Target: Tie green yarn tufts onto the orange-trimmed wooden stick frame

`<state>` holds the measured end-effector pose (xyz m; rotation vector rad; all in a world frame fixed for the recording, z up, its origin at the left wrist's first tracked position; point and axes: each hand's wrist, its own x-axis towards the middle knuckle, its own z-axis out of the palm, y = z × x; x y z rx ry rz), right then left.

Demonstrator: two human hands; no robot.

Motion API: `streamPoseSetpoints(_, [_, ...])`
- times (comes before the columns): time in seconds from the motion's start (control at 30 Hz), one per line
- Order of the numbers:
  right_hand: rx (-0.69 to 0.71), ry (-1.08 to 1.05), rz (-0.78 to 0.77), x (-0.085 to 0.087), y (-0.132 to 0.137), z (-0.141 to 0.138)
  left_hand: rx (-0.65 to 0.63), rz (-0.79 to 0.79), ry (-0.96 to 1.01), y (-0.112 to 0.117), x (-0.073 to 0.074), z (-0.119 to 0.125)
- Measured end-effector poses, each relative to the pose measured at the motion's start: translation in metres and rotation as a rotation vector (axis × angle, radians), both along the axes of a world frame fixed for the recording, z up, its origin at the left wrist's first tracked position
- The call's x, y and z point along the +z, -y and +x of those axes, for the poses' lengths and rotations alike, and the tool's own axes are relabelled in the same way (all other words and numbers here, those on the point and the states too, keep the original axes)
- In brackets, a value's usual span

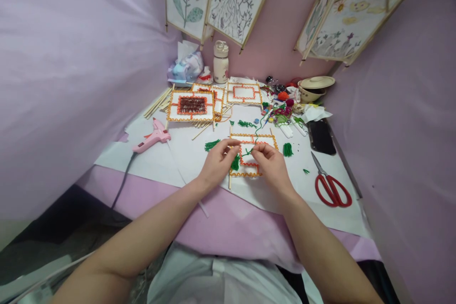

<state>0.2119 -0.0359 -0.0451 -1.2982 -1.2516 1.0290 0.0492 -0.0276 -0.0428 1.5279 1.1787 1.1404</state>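
Observation:
A small white panel (265,141) edged with orange and yellow yarn on thin sticks lies on white paper in front of me. My left hand (215,164) rests on its left side, fingers curled and pinched at a tuft of green yarn (235,163). My right hand (272,165) sits on the panel's right part, its fingertips pinched on a green yarn strand (257,134) that runs up toward a pile of coloured yarn (281,115). Both hands nearly meet over the panel's middle.
A pink glue gun (153,136) lies left, red scissors (331,187) right, a black phone (321,136) beyond them. Finished yarn-framed panels (191,106) lie at the back with wooden sticks (157,101), a bottle (221,62) and a bowl (313,88). Green yarn bits (288,149) are scattered.

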Motion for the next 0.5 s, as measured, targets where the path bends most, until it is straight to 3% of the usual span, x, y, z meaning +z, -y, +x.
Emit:
streamPoseSetpoints(0.2, [-0.005,0.057,0.059,0.0020,0.0020,-0.0034,-0.037,0.258,-0.175,0.0089,0.0020,0.0000])
streamPoseSetpoints(0.37, [0.006,0.094,0.079,0.0026,0.0029,-0.0052,-0.020,0.323,-0.310,0.0075,-0.0048,0.0013])
streamPoseSetpoints(0.5, [0.020,0.076,0.083,0.0028,0.0021,-0.0028,0.003,0.305,-0.284,0.0069,-0.0044,0.0010])
